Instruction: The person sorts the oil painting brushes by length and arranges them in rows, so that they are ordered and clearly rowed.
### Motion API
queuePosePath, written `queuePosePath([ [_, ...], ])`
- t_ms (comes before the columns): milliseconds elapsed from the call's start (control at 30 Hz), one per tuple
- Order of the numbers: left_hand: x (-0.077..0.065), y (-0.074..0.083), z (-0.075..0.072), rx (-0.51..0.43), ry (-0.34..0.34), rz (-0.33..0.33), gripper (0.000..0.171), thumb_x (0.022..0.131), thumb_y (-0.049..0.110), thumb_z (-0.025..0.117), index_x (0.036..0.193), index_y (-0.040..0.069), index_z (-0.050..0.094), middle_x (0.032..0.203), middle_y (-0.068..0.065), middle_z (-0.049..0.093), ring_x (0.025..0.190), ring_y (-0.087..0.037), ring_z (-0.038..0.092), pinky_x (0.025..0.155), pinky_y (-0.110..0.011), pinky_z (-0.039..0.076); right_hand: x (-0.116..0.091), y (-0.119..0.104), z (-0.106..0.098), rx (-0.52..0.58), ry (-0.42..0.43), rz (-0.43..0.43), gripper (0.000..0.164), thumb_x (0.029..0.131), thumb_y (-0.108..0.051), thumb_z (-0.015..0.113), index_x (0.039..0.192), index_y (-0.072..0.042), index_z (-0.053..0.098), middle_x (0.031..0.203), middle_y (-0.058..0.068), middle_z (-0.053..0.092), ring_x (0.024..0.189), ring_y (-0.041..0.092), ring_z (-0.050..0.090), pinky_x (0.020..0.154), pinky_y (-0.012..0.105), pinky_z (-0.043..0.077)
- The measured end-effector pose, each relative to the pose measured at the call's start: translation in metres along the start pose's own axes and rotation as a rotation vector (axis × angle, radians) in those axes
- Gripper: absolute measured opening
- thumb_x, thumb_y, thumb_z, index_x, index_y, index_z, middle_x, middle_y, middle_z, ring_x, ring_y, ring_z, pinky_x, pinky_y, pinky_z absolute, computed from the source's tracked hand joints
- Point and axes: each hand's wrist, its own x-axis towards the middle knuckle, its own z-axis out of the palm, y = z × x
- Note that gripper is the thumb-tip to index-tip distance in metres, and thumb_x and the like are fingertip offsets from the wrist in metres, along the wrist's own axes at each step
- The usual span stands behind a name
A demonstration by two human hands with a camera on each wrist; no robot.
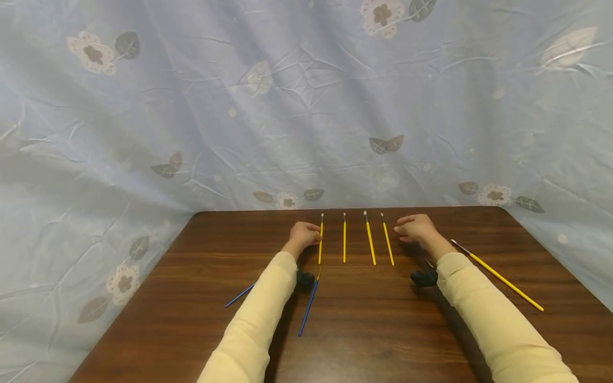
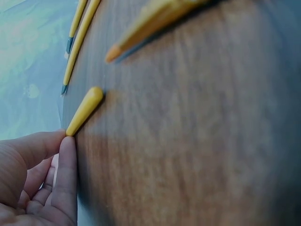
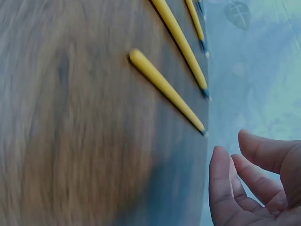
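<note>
I set my clock with twelve toward the curtain [image 1: 306, 133]. The yellow brush [image 1: 320, 254] lies at about eleven from the middle of the table [image 1: 364, 340], its bristles pointing to twelve. I judge it light and stiff, a thin stick whose smooth paint could roll or slip under a loose touch. The bristles look like the soft, easily bent part, so I'd take the handle near its middle and leave the tip alone.

The left hand [image 1: 304, 234] does roughly that: thumb and a finger pinch the handle, and I cannot tell whether the brush is lifted at all. From that brush, the second brush [image 1: 344, 244], third brush [image 1: 370, 242] and end brush [image 1: 388, 242] run off toward three.

The right hand [image 1: 415, 229] holds nothing, thumb and fingers parted by a clear gap. The end brush sits near it at nine, untouched; the long brush [image 1: 500, 276] lies at about four. From the left hand, I see one blue brush [image 1: 308, 308] at six and another blue brush [image 1: 239, 296] at about eight, partly hidden by the sleeve [image 1: 258, 308].
</note>
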Motion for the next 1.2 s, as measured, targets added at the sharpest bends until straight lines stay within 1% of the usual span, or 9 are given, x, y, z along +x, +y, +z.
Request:
queuePosePath([
  [200, -0.003, 0.002, -0.002, -0.010, -0.011, -0.001, 0.025, 0.083, -0.012, 0.067, 0.108, -0.010, 0.069, 0.097, -0.022, 0.068, 0.075, -0.024, 0.070, 0.064, -0.026, 0.060, -0.008, -0.001, -0.022, -0.026, -0.064, -0.017, 0.051, 0.097, -0.004, 0.058, 0.139, 0.016, 0.037, 0.135, 0.033, 0.046, 0.123, 0.044, 0.048, 0.093, 0.040, 0.053],
  [433, -0.004, 0.003, 0.000, -0.005, -0.002, -0.005, 0.025, 0.083, -0.013, 0.067, 0.108, -0.010, 0.069, 0.098, -0.023, 0.068, 0.076, -0.025, 0.070, 0.064, -0.026, 0.060, -0.025, 0.004, -0.052, -0.086, -0.104, -0.034, 0.053, 0.098, -0.009, 0.058, 0.140, 0.016, 0.036, 0.138, 0.034, 0.042, 0.125, 0.045, 0.046, 0.095, 0.041, 0.051],
  [567, -0.002, 0.002, 0.000, -0.015, 0.000, -0.003, 0.025, 0.082, -0.013, 0.067, 0.107, -0.010, 0.069, 0.095, -0.023, 0.068, 0.072, -0.023, 0.070, 0.063, -0.026, 0.060, -0.030, 0.013, -0.071, -0.095, -0.134, -0.058, 0.057, 0.099, -0.014, 0.059, 0.141, 0.015, 0.034, 0.141, 0.035, 0.038, 0.126, 0.046, 0.044, 0.095, 0.041, 0.050],
  [700, -0.002, 0.001, 0.000, -0.028, 0.003, 0.002, 0.024, 0.082, -0.014, 0.067, 0.105, -0.011, 0.069, 0.093, -0.022, 0.068, 0.067, -0.020, 0.068, 0.062, -0.026, 0.059, -0.035, 0.024, -0.088, -0.048, -0.152, -0.071, 0.061, 0.099, -0.016, 0.060, 0.143, 0.014, 0.031, 0.144, 0.035, 0.032, 0.128, 0.046, 0.040, 0.098, 0.043, 0.048],
  [800, -0.001, 0.001, 0.000, -0.028, 0.005, 0.006, 0.024, 0.081, -0.014, 0.068, 0.104, -0.011, 0.070, 0.091, -0.022, 0.068, 0.065, -0.019, 0.067, 0.061, -0.026, 0.059, -0.041, 0.031, -0.101, -0.057, -0.152, -0.074, 0.064, 0.098, -0.019, 0.061, 0.144, 0.012, 0.031, 0.145, 0.035, 0.031, 0.127, 0.043, 0.043, 0.098, 0.043, 0.048],
  [867, -0.001, 0.001, 0.000, -0.027, 0.006, 0.006, 0.024, 0.080, -0.014, 0.068, 0.104, -0.011, 0.070, 0.091, -0.022, 0.069, 0.065, -0.018, 0.067, 0.061, -0.026, 0.059, -0.044, 0.035, -0.110, -0.077, -0.151, -0.086, 0.065, 0.097, -0.022, 0.062, 0.144, 0.012, 0.032, 0.144, 0.035, 0.032, 0.122, 0.037, 0.050, 0.097, 0.042, 0.050],
  [967, -0.001, 0.001, 0.001, -0.024, 0.006, 0.010, 0.024, 0.080, -0.014, 0.068, 0.104, -0.010, 0.070, 0.091, -0.022, 0.069, 0.065, -0.019, 0.067, 0.061, -0.026, 0.059, -0.049, 0.043, -0.123, -0.102, -0.141, -0.097, 0.067, 0.096, -0.025, 0.065, 0.143, 0.012, 0.034, 0.139, 0.033, 0.038, 0.108, 0.021, 0.061, 0.093, 0.040, 0.052],
  [1067, -0.001, 0.000, 0.001, -0.029, 0.006, 0.011, 0.024, 0.080, -0.014, 0.068, 0.104, -0.010, 0.070, 0.090, -0.022, 0.069, 0.067, -0.019, 0.068, 0.062, -0.026, 0.060, -0.052, 0.053, -0.135, -0.124, -0.127, -0.101, 0.069, 0.094, -0.027, 0.066, 0.142, 0.012, 0.035, 0.135, 0.029, 0.043, 0.096, 0.004, 0.060, 0.090, 0.038, 0.054],
  [1200, -0.001, 0.000, 0.000, -0.037, 0.008, 0.012, 0.024, 0.080, -0.014, 0.068, 0.104, -0.011, 0.070, 0.091, -0.022, 0.069, 0.066, -0.019, 0.068, 0.061, -0.026, 0.059, -0.056, 0.067, -0.149, -0.176, -0.102, -0.073, 0.072, 0.093, -0.031, 0.068, 0.143, 0.010, 0.036, 0.136, 0.027, 0.045, 0.092, -0.003, 0.057, 0.087, 0.035, 0.056],
])
